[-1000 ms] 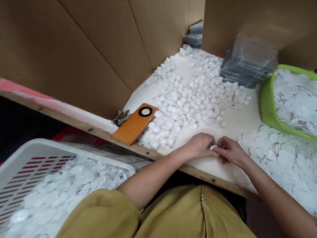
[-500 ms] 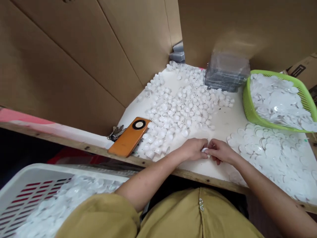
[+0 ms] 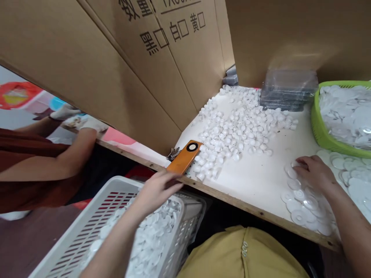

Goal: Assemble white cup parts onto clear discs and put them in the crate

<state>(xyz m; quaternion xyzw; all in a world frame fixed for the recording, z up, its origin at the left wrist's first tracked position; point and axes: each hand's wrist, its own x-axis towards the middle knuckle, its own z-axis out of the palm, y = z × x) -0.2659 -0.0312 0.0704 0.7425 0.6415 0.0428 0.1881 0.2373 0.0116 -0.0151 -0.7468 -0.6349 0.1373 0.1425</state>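
Left hand was spread loosely above the white basket at near left, close to the orange phone. The right hand, with fingers bent, was at the white discs on the right of the tabletop; whether it pinched one, I could not tell.

Hands split up!
Left hand now over the white slotted plastic basket, right hand at flat translucent white discs; rust-shirted co-worker popped into view.

Left hand blurred; right edge crops green basket.
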